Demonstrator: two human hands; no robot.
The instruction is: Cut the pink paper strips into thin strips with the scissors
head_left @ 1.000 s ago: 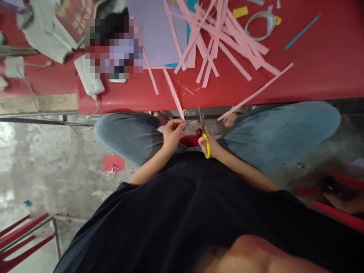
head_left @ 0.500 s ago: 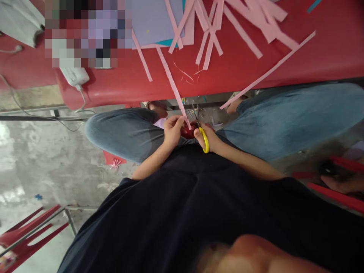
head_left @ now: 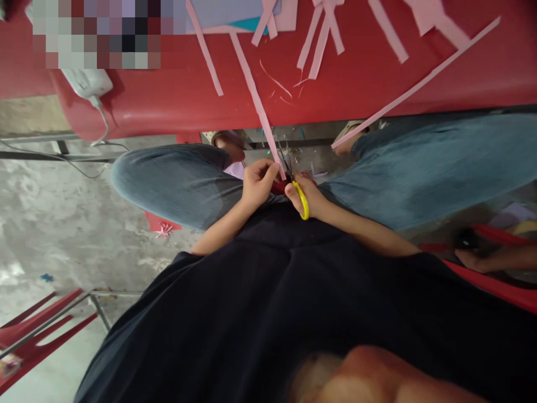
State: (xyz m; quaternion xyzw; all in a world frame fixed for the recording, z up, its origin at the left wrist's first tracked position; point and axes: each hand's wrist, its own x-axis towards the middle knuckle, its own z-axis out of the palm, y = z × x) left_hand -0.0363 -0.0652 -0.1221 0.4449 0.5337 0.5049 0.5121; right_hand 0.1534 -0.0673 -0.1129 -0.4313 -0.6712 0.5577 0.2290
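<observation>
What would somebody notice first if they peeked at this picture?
Probably the big red table across the top, littered with pink paper strips. Just below its edge, over the person's lap, the left hand pinches one long pink strip while the right hand works yellow-handled scissors beside it.

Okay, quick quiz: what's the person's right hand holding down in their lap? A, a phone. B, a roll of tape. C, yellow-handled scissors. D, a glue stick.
C: the right hand grips the yellow-handled scissors, blades up against the pink paper strip that the left hand pinches.
</observation>
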